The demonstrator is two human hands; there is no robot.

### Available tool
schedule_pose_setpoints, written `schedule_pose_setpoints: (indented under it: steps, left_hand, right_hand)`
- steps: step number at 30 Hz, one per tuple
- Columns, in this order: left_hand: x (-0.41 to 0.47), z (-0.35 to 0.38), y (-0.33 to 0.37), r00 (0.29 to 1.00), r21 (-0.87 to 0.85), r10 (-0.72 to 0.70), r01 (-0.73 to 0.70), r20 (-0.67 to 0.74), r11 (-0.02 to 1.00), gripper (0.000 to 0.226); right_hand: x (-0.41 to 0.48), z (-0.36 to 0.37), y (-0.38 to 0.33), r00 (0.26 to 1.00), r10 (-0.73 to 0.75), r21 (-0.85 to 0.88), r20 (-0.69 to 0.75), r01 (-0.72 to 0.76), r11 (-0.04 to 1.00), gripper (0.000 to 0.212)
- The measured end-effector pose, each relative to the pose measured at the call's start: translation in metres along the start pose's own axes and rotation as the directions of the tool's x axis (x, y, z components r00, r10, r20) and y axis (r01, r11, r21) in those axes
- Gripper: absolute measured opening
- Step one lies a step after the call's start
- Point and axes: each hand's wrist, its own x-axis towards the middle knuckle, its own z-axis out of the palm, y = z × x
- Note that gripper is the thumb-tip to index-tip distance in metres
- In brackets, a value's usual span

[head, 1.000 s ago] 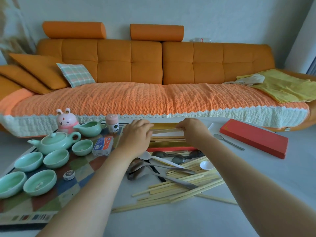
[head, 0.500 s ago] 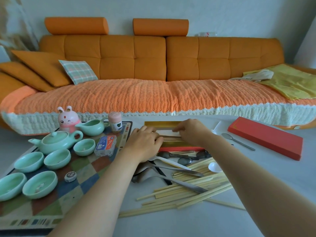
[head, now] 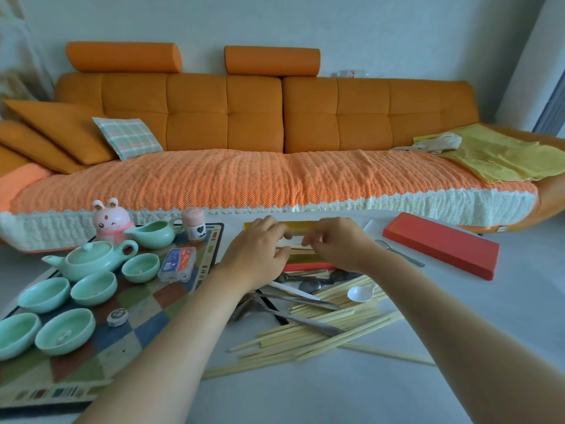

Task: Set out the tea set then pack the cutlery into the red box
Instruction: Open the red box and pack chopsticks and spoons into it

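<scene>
The open red box (head: 308,266) with a gold lining lies at the table's far middle, with pale chopsticks (head: 294,246) inside it. Both my hands are over the box. My left hand (head: 256,255) has curled fingers and its thumb pinching the chopsticks from the left. My right hand (head: 339,243) pinches them from the right with bent fingertips. The red lid (head: 440,243) lies to the right. Loose chopsticks (head: 330,330), metal spoons (head: 293,304) and a white spoon (head: 360,293) are heaped in front of the box. A green teapot (head: 88,260), pitcher (head: 151,234) and several cups (head: 93,288) stand on the checked mat (head: 143,304).
A pink rabbit figure (head: 110,221), a small pink jar (head: 193,224) and a blue packet (head: 178,263) stand on the mat. One metal spoon (head: 400,252) lies beside the lid. An orange sofa (head: 275,179) runs behind the table.
My hands have drawn closer together over the box, the right one moving left. The camera has shifted a little.
</scene>
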Motion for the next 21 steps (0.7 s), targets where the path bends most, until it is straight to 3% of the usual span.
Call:
schedule_pose_setpoints:
  steps: [3, 7, 16, 21]
  left_hand:
    - [-0.007, -0.002, 0.018, 0.999, -0.062, 0.012, -0.009, 0.049, 0.998, 0.011]
    - [-0.019, 0.008, 0.031, 0.975, -0.051, 0.053, -0.043, 0.214, 0.998, 0.018]
    - [-0.028, 0.010, 0.033, 0.952, -0.065, -0.014, 0.036, 0.307, 0.997, 0.022]
    - [-0.029, 0.011, 0.034, 0.954, -0.111, -0.044, 0.079, 0.295, 0.991, 0.029]
  right_hand:
    - [-0.019, -0.009, -0.002, 0.987, 0.026, -0.068, 0.157, -0.015, 0.998, 0.030]
    - [-0.042, -0.018, 0.004, 0.942, 0.079, -0.234, 0.328, 0.000, 0.972, 0.023]
    - [-0.050, -0.008, 0.011, 0.953, 0.088, -0.339, 0.291, 0.016, 0.941, 0.014]
    - [-0.049, -0.007, 0.016, 0.956, 0.090, -0.295, 0.279, -0.004, 0.955, 0.014]
